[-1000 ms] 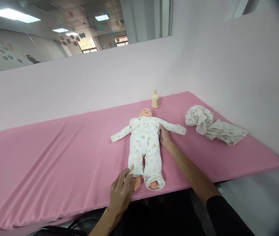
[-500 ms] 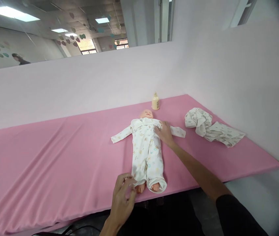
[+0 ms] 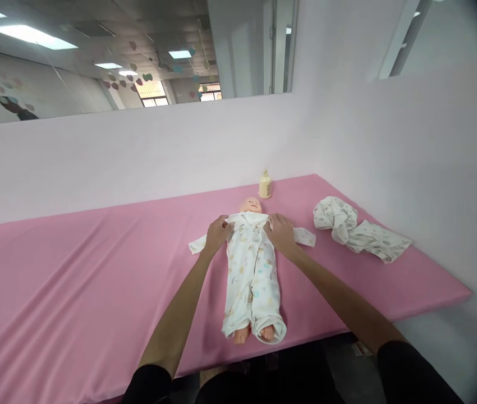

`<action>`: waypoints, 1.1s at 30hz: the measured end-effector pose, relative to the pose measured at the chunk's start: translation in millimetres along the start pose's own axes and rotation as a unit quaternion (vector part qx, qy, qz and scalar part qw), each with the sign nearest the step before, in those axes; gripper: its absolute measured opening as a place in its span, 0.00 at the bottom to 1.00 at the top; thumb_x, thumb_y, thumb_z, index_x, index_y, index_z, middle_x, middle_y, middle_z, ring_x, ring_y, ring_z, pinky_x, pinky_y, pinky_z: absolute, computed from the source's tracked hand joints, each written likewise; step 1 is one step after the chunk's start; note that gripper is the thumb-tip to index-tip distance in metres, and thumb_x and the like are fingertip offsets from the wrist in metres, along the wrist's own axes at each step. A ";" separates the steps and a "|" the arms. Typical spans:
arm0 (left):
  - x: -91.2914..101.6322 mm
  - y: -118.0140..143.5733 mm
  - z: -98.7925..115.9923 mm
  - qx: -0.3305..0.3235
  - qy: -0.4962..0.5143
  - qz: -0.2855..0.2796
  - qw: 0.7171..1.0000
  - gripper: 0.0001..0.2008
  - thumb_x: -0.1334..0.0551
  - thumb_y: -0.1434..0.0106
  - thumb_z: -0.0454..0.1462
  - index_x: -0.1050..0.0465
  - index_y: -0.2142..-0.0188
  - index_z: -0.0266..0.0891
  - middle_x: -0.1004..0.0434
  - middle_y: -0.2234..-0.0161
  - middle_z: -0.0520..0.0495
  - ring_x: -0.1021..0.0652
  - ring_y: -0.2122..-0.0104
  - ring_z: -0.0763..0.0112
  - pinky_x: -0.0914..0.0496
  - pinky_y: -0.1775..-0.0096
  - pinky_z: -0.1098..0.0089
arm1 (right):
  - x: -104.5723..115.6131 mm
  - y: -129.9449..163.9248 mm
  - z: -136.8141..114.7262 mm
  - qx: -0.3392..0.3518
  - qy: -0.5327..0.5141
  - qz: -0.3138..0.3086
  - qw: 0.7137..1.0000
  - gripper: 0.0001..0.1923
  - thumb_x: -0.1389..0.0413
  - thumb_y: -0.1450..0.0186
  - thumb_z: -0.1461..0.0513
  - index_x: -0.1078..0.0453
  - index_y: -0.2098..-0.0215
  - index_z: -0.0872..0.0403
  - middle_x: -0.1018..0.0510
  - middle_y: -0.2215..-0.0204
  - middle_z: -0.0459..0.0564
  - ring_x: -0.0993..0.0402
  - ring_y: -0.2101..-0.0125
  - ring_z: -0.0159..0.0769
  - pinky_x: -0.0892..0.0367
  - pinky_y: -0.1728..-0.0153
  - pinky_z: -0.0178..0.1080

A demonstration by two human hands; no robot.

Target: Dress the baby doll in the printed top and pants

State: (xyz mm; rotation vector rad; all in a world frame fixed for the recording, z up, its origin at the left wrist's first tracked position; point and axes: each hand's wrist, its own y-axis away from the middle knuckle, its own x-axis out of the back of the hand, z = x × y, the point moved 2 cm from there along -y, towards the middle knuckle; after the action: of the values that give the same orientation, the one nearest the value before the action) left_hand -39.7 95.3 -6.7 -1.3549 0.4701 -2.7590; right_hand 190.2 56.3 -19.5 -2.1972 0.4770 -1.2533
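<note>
Two bare forearms, no watch, rings or gloves visible on left hand (image 3: 217,234) or right hand (image 3: 280,233). Black fabric sleeves pushed up near the elbows, left sleeve edge (image 3: 149,380) low in frame, right sleeve edge (image 3: 407,367) at bottom right. Dark clothing on torso at bottom edge, details unclear.

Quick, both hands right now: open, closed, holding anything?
Left hand: on the doll's shoulder, fingers curled over the printed top; grip cannot be told.
Right hand: open, resting flat on the doll's other shoulder.
</note>
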 end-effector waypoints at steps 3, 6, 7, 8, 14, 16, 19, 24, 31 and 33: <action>-0.8 0.7 9.5 -0.045 -0.066 0.038 0.996 0.12 0.49 0.32 0.41 0.31 0.66 0.39 0.26 0.66 0.47 0.27 0.64 0.68 0.34 0.60 0.68 | 2.0 12.0 -3.9 0.021 0.001 -0.002 1.000 0.10 0.53 0.38 0.68 0.30 0.64 0.53 0.23 0.68 0.53 0.30 0.66 0.42 0.39 0.61 0.42; 4.1 18.3 16.2 -0.111 -0.098 0.080 0.986 0.09 0.50 0.32 0.37 0.34 0.65 0.39 0.27 0.63 0.46 0.28 0.61 0.67 0.34 0.57 0.67 | 3.6 27.7 -3.8 0.023 -0.013 0.007 1.000 0.11 0.53 0.38 0.68 0.30 0.64 0.52 0.23 0.68 0.52 0.29 0.67 0.41 0.37 0.63 0.41; 5.7 27.5 16.9 -0.137 -0.111 0.085 0.981 0.07 0.50 0.32 0.35 0.34 0.64 0.39 0.27 0.62 0.45 0.28 0.60 0.66 0.35 0.55 0.66 | 5.0 34.7 -3.0 0.028 -0.021 0.014 0.999 0.12 0.53 0.38 0.69 0.30 0.63 0.52 0.23 0.68 0.52 0.29 0.66 0.41 0.37 0.63 0.41; 6.9 37.8 16.7 -0.167 -0.131 0.084 0.974 0.07 0.50 0.33 0.34 0.34 0.62 0.39 0.27 0.61 0.45 0.28 0.60 0.66 0.35 0.54 0.65 | 6.8 42.6 -2.2 0.040 -0.030 0.020 0.999 0.12 0.53 0.38 0.69 0.30 0.62 0.52 0.23 0.68 0.51 0.29 0.66 0.41 0.36 0.63 0.41; -1.6 95.1 12.9 -0.312 -0.284 0.008 0.906 0.10 0.51 0.32 0.30 0.32 0.64 0.39 0.26 0.63 0.44 0.27 0.61 0.63 0.36 0.56 0.63 | 15.0 88.6 -0.8 0.167 -0.109 -0.006 0.980 0.15 0.53 0.35 0.69 0.28 0.57 0.51 0.24 0.65 0.53 0.29 0.63 0.41 0.33 0.59 0.42; -5.9 102.2 16.2 -0.322 -0.298 0.011 0.899 0.11 0.51 0.32 0.31 0.32 0.65 0.39 0.27 0.65 0.45 0.27 0.63 0.64 0.36 0.58 0.64 | 14.6 93.5 -4.2 0.181 -0.106 -0.012 0.978 0.15 0.53 0.34 0.69 0.28 0.56 0.50 0.24 0.64 0.53 0.29 0.62 0.41 0.32 0.58 0.43; -10.5 103.4 24.6 -0.339 -0.298 0.038 0.891 0.12 0.51 0.31 0.31 0.33 0.68 0.38 0.28 0.69 0.46 0.28 0.68 0.66 0.36 0.63 0.65 | 13.6 91.5 -13.0 0.200 -0.084 -0.019 0.976 0.15 0.54 0.33 0.69 0.28 0.56 0.51 0.25 0.65 0.53 0.29 0.62 0.40 0.32 0.58 0.42; -14.7 103.9 30.4 -0.371 -0.276 0.055 0.885 0.12 0.49 0.31 0.31 0.34 0.71 0.38 0.31 0.72 0.47 0.30 0.70 0.67 0.38 0.66 0.66 | 16.6 89.5 -20.3 0.238 -0.057 -0.001 0.970 0.13 0.53 0.34 0.71 0.28 0.58 0.55 0.28 0.67 0.52 0.32 0.64 0.37 0.33 0.62 0.39; 6.3 105.1 33.6 -0.315 -0.196 -0.082 0.925 0.10 0.46 0.30 0.39 0.30 0.66 0.39 0.28 0.65 0.47 0.28 0.65 0.66 0.35 0.62 0.64 | 28.7 94.9 -11.0 0.282 -0.077 -0.043 0.955 0.10 0.48 0.39 0.70 0.29 0.63 0.53 0.28 0.63 0.51 0.34 0.62 0.38 0.37 0.59 0.42; 16.6 94.6 36.8 -0.273 -0.123 -0.107 0.948 0.12 0.45 0.31 0.45 0.28 0.62 0.41 0.26 0.62 0.47 0.27 0.62 0.66 0.33 0.59 0.64 | 30.2 79.9 -10.2 0.265 -0.100 -0.045 0.958 0.06 0.46 0.37 0.67 0.29 0.63 0.52 0.27 0.61 0.52 0.33 0.59 0.40 0.38 0.56 0.44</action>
State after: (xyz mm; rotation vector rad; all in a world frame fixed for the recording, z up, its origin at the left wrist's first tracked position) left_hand -31.1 -6.9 0.5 -1.9329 1.1984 -2.6655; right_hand 194.0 -25.8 -45.1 -1.8654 -0.0453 -1.0366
